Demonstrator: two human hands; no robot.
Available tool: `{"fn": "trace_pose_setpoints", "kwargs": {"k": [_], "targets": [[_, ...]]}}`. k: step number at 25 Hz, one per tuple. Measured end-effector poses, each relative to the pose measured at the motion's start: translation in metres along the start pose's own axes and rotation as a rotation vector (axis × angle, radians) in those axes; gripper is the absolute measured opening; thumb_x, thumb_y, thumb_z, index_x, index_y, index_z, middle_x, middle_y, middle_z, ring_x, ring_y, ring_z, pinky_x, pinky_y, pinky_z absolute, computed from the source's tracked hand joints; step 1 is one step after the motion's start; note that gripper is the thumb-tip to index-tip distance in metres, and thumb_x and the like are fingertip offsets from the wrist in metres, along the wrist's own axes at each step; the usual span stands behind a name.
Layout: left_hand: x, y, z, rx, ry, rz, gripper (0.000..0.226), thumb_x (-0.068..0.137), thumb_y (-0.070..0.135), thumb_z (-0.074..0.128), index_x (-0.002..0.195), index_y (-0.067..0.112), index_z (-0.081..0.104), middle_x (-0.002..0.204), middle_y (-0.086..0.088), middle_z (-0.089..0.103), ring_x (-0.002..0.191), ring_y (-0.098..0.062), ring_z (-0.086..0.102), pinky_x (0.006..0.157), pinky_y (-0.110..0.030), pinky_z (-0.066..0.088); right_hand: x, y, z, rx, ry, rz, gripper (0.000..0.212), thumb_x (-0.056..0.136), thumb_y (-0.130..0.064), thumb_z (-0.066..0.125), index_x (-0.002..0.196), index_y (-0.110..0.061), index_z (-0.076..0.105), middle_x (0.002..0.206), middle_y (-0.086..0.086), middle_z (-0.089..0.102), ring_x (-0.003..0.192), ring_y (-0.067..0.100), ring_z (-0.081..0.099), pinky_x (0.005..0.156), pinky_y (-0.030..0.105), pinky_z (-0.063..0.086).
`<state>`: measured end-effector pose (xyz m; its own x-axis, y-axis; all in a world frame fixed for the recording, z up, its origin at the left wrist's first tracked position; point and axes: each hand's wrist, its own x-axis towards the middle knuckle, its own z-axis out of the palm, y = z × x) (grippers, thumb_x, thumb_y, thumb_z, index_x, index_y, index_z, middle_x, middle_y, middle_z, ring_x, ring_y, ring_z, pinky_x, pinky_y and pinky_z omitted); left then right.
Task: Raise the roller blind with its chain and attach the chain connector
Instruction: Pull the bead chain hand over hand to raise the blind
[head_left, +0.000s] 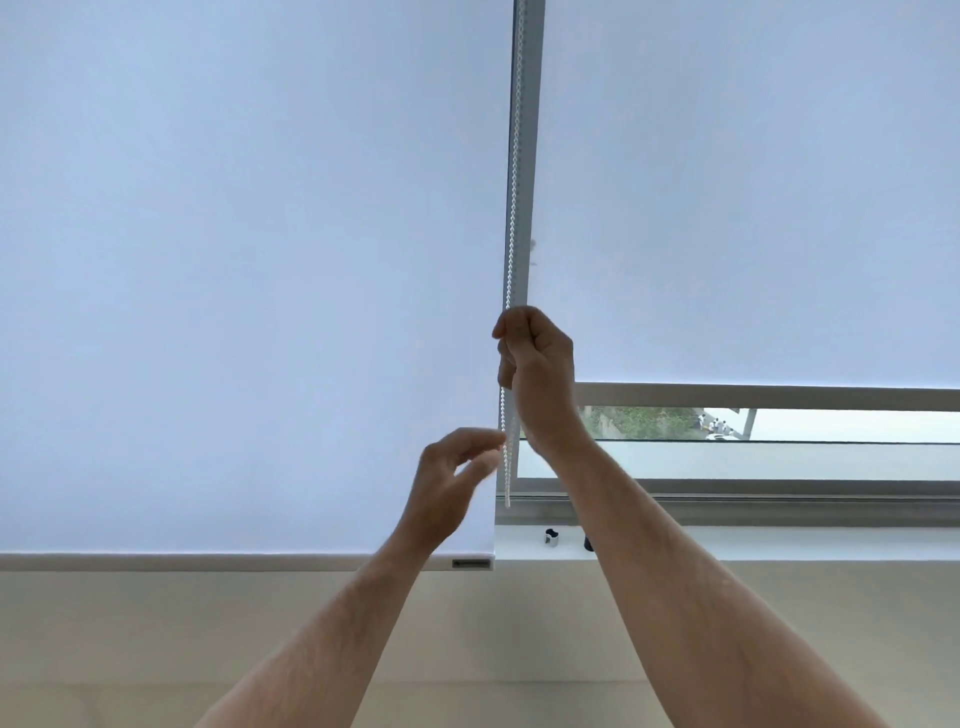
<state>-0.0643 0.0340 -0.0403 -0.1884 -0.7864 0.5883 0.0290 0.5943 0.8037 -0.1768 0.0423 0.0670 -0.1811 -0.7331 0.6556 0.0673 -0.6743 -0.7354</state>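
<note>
**Right hand grips the bead chain, left hand open beside it**

Two bare forearms come up from the bottom of the view. The left hand (452, 478) is lower; its fingers are loosely curled and spread, with thumb and forefinger apart, and the fingertips are just beside the lower part of the chain (511, 208). It holds nothing that can be seen. The right hand (535, 364) is higher and is closed in a fist around the chain, fingers wrapped tightly.

The white bead chain hangs in the gap between two blinds, in front of the vertical window frame (525, 156). It runs down from the top edge, passes through the right fist and ends a little above the sill (727, 543).

On the sill, near the right forearm, stands a small dark and clear piece (551, 537); whether it is the chain connector I cannot tell.

The left blind (234, 260) is fully down to the sill level. The right blind (753, 182) is raised somewhat, and under its bottom bar the window glass shows greenery outside.
</note>
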Motion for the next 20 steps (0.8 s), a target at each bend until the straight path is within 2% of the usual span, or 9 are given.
{"fn": "trace_pose_setpoints", "kwargs": {"k": [3, 5, 7, 11, 13, 15, 17, 20], "targets": [[0.029, 0.029, -0.008, -0.138, 0.135, 0.006, 0.029, 0.087, 0.019, 0.055, 0.106, 0.007, 0.072, 0.097, -0.009, 0.076, 0.095, -0.019, 0.069, 0.083, -0.032, 0.054, -0.019, 0.017, -0.003, -0.015, -0.019, 0.015, 0.030, 0.096, -0.016, 0.047, 0.069, -0.023, 0.058, 0.047, -0.017, 0.043, 0.042, 0.005, 0.031, 0.044, 0.025, 0.027], [0.051, 0.055, -0.006, -0.212, 0.127, 0.041, 0.026, 0.093, 0.027, 0.053, 0.105, 0.016, 0.073, 0.094, -0.006, 0.074, 0.093, -0.021, 0.068, 0.082, -0.034, 0.054, -0.031, 0.027, -0.005, -0.039, -0.024, 0.016, 0.033, 0.097, -0.015, 0.047, 0.068, -0.026, 0.058, 0.050, -0.016, 0.047, 0.043, 0.004, 0.033, 0.044, 0.023, 0.030], [0.069, 0.081, 0.000, -0.256, 0.063, 0.099, 0.023, 0.097, 0.029, 0.053, 0.104, 0.023, 0.074, 0.089, -0.002, 0.074, 0.090, -0.020, 0.068, 0.079, -0.031, 0.055, -0.041, 0.036, -0.008, -0.063, -0.032, 0.027, 0.031, 0.098, -0.017, 0.047, 0.069, -0.023, 0.058, 0.050, -0.015, 0.041, 0.044, 0.005, 0.032, 0.045, 0.023, 0.030], [0.083, 0.107, 0.013, -0.153, 0.074, 0.158, 0.023, 0.097, 0.022, 0.059, 0.082, 0.019, 0.075, 0.061, 0.005, 0.069, 0.061, -0.011, 0.063, 0.064, -0.021, 0.051, -0.054, 0.046, -0.014, -0.073, -0.095, 0.055, 0.029, 0.098, -0.021, 0.047, 0.071, -0.019, 0.058, 0.052, -0.008, 0.042, 0.046, 0.009, 0.034, 0.046, 0.024, 0.029], [0.078, 0.101, 0.013, -0.138, 0.107, 0.143, 0.025, 0.096, 0.020, 0.060, 0.076, 0.017, 0.074, 0.054, 0.005, 0.065, 0.056, -0.010, 0.059, 0.061, -0.019, 0.049, -0.053, 0.047, -0.023, -0.091, -0.162, 0.055, 0.028, 0.098, -0.023, 0.049, 0.075, -0.018, 0.064, 0.055, -0.003, 0.056, 0.048, 0.014, 0.049, 0.050, 0.025, 0.042], [0.068, 0.090, 0.013, -0.137, 0.114, 0.117, 0.025, 0.095, 0.019, 0.061, 0.074, 0.018, 0.074, 0.054, 0.005, 0.065, 0.055, -0.009, 0.059, 0.060, -0.018, 0.050, -0.045, 0.041, -0.034, -0.086, -0.186, 0.102, 0.032, 0.097, -0.030, 0.049, 0.086, -0.013, 0.073, 0.072, 0.006, 0.073, 0.066, 0.021, 0.068, 0.067, 0.033, 0.055], [0.057, 0.079, 0.016, -0.138, 0.108, 0.094, 0.025, 0.094, 0.014, 0.061, 0.074, 0.019, 0.076, 0.055, 0.005, 0.067, 0.055, -0.007, 0.062, 0.059, -0.018, 0.050, -0.030, 0.028, -0.040, -0.095, -0.127, 0.122, 0.042, 0.097, -0.039, 0.044, 0.097, -0.010, 0.075, 0.086, 0.009, 0.076, 0.082, 0.022, 0.073, 0.081, 0.039, 0.056], [0.041, 0.064, 0.020, -0.103, 0.114, 0.074, 0.025, 0.094, 0.011, 0.062, 0.075, 0.021, 0.076, 0.056, 0.004, 0.068, 0.058, -0.008, 0.063, 0.066, -0.017, 0.051, 0.002, -0.006, -0.036, -0.187, -0.001, 0.036, 0.045, 0.098, -0.048, 0.041, 0.096, -0.017, 0.073, 0.084, 0.003, 0.075, 0.078, 0.019, 0.072, 0.076, 0.037, 0.056]]}}
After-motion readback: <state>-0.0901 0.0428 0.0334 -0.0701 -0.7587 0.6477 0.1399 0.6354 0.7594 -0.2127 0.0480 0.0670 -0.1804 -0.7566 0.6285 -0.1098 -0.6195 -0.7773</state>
